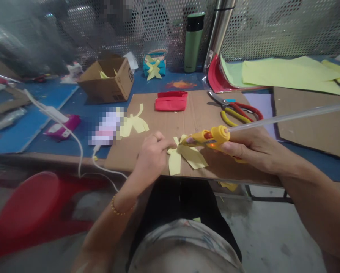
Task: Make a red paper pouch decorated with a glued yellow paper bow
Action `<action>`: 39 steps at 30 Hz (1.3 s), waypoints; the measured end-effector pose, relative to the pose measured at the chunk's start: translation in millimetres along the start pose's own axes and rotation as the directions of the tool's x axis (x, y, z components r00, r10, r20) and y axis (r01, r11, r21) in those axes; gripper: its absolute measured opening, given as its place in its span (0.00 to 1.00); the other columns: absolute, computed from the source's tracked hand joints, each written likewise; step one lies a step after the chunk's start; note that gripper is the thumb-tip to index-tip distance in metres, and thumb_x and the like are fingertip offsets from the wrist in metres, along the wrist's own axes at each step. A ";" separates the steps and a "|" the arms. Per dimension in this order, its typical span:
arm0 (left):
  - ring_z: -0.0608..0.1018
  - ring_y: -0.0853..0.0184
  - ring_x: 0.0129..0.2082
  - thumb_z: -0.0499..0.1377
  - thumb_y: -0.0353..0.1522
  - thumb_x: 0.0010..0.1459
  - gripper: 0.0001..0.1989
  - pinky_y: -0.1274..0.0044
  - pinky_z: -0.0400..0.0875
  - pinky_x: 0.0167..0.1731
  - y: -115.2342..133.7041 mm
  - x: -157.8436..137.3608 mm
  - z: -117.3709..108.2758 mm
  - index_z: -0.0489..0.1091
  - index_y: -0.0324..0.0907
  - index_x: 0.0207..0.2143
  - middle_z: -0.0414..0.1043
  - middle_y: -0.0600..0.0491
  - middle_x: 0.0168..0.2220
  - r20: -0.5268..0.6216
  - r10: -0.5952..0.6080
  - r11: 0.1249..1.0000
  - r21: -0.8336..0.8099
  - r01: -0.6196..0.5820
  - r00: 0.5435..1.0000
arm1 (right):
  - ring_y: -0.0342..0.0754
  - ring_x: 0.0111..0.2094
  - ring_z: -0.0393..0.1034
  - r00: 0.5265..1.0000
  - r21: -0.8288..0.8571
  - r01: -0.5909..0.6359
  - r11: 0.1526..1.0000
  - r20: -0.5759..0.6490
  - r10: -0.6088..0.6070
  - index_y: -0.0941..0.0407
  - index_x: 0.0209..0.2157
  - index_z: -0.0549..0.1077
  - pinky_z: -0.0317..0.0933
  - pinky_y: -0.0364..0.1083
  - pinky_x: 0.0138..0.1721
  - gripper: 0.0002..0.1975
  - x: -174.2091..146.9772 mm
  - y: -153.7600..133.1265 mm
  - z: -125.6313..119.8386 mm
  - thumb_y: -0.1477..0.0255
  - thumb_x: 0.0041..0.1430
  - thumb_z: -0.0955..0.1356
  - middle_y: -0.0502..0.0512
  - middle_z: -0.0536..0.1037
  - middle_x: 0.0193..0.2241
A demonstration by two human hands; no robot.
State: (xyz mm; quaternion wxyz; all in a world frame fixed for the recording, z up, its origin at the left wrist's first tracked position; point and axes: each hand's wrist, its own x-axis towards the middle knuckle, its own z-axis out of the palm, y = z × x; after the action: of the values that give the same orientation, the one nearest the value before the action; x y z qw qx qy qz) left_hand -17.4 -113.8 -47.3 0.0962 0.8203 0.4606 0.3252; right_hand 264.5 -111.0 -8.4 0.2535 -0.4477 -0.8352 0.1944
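**Glue gun (205, 137) at the centre of a pale yellow cut-out (191, 156): shaping done, joining under way**

The index finger of the left hand (154, 153) reaches to the middle of the cut-out; its other fingers are curled, and whether they pinch anything cannot be told. The right hand (252, 148) is wrapped around the glue gun, whose nozzle meets the centre where the strips converge; a long clear glue stick (286, 115) runs out behind. Whether glue has been laid is not visible.

The cut-out lies near the front edge of the cardboard sheet (197, 113), its lobes already trimmed and spread. Cutting therefore appears complete, and fixing the centre seems the step in hand.

Farther out, a second yellow cut-out (134, 125) lies to the left, its assembly hard to judge. A red pouch (171, 101) shows no yellow ornament. Behind, a teal basket (154, 68) bears a similar yellow shape on its front, probably a more finished stage. Red-and-yellow-handled shears (238, 110) lie unused at right.
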 end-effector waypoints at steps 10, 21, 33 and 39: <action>0.76 0.64 0.38 0.51 0.23 0.67 0.17 0.71 0.72 0.39 -2.5 -0.7 1.8 0.81 0.43 0.39 0.72 0.50 0.35 -0.016 0.009 1.000 -0.012 -0.009 1.000 | 0.42 0.18 0.54 0.998 0.065 0.053 0.996 0.024 -0.055 0.54 0.19 0.60 0.43 0.46 0.22 0.34 -1.3 -0.1 -4.3 0.42 0.69 0.59 0.47 0.59 0.16; 0.79 0.62 0.41 0.55 0.27 0.70 0.11 0.70 0.72 0.43 11.8 -14.0 -2.8 0.75 0.41 0.50 0.79 0.46 0.43 -0.341 0.133 0.986 0.138 -0.090 0.931 | 0.46 0.23 0.61 0.999 0.199 0.048 0.979 -0.017 -0.045 0.54 0.23 0.70 0.52 0.47 0.25 0.27 -12.3 12.4 -9.9 0.51 0.71 0.63 0.49 0.68 0.20; 0.81 0.53 0.52 0.64 0.33 0.67 0.19 0.63 0.64 0.52 49.5 -32.4 9.5 0.72 0.39 0.58 0.82 0.43 0.52 0.046 0.332 0.891 0.314 -0.329 0.942 | 0.45 0.20 0.58 0.999 0.199 0.027 0.980 -0.040 -0.019 0.53 0.22 0.69 0.52 0.47 0.25 0.28 -22.4 3.3 -15.7 0.50 0.71 0.62 0.48 0.67 0.18; 0.82 0.56 0.53 0.62 0.28 0.67 0.16 0.61 0.63 0.58 34.5 -34.6 3.0 0.73 0.39 0.56 0.83 0.46 0.48 0.021 0.381 0.896 0.236 -0.375 0.924 | 0.44 0.20 0.58 0.999 0.192 0.034 0.981 -0.040 -0.027 0.53 0.22 0.69 0.53 0.46 0.25 0.26 -24.9 -4.9 -18.6 0.53 0.71 0.62 0.47 0.66 0.18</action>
State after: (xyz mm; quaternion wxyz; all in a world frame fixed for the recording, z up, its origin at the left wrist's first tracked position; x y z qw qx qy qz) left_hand -4.2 -160.9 -49.2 -0.0727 0.8953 0.3290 0.2913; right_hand 284.1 -132.8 2.9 0.3143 -0.4116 -0.8143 0.2621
